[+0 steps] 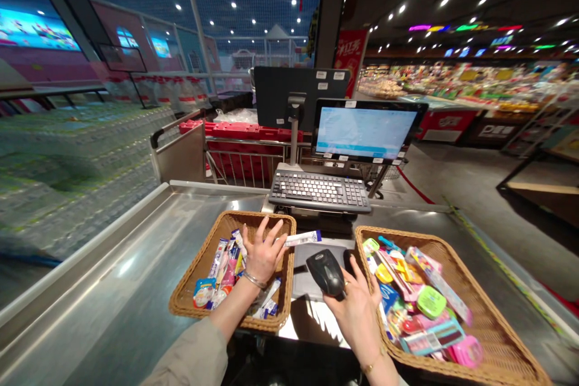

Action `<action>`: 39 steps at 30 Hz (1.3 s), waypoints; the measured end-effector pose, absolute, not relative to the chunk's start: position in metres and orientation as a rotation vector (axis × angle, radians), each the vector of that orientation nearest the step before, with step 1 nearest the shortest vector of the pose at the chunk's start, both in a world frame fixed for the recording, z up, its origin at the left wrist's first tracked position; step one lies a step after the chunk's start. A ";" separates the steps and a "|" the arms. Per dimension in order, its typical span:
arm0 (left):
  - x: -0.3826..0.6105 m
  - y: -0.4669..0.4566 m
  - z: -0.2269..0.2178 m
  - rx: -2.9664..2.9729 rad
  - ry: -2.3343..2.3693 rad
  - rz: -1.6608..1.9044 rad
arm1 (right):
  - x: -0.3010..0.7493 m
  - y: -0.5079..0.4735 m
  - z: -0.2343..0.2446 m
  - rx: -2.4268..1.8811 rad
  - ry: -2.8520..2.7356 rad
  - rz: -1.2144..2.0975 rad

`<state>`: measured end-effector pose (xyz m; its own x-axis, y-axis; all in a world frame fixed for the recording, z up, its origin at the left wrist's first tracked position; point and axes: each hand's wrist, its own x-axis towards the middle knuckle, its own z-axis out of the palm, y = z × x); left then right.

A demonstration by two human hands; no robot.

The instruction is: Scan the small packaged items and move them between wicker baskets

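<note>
My left hand (262,253) hovers over the left wicker basket (190,295) and pinches a long white and blue packet (304,238) that sticks out to the right. Packets lie under it in that basket. My right hand (357,307) grips a black handheld barcode scanner (326,271) between the two baskets, aimed towards the packet. The right wicker basket (488,325) beside that hand is full of colourful small packaged goods (420,307).
A steel checkout counter (113,301) stretches left. Behind the baskets stand a grey keyboard (320,190), a lit till screen (364,131) and a customer display (298,93). Red shopping baskets (239,132) sit behind a rail. Shop shelves fill the right background.
</note>
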<state>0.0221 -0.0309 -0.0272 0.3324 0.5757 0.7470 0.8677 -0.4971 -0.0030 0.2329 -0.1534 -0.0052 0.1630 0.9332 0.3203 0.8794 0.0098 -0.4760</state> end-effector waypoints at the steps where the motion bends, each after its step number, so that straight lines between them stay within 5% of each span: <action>1: 0.023 -0.030 -0.027 -2.202 -1.267 -0.986 | 0.234 -0.154 -0.005 -1.875 -1.703 0.109; 39: 0.189 -0.016 0.009 -2.575 -0.650 -1.003 | 0.359 -0.214 -0.022 -2.224 -1.123 -0.220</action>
<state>0.1893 -0.0160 0.0089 0.6534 0.3004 0.6949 0.5113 -0.8520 -0.1125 0.3589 -0.2139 -0.0222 0.6229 0.6667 0.4092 0.7719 -0.4390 -0.4599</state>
